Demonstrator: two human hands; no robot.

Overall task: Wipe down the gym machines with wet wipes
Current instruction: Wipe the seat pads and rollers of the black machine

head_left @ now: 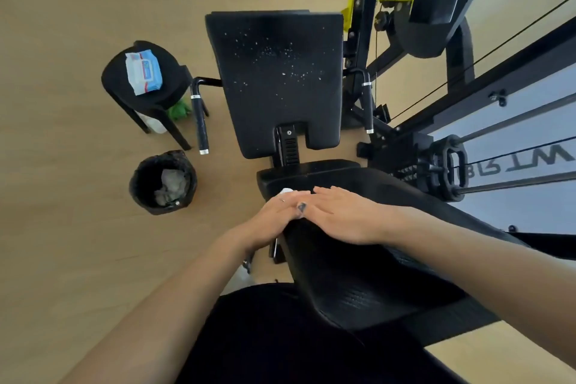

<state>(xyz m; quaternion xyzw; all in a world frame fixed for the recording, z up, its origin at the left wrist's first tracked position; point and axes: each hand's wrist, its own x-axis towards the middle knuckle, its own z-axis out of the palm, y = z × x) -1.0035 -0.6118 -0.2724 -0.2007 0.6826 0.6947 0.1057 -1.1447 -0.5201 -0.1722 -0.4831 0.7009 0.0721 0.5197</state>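
We have a single wide-angle view, worn on the head and aimed steeply down and forward. It looks from directly above the black seat pad (277,81) of the machine, which serves as our landmark. The near pad below it fills the lower frame at close range. The floor (62,40) lies farther off, left of the seat pad. Straight lines bow toward the frame edges.

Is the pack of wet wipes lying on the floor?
No, the pack of wet wipes lies on top of the black stool.
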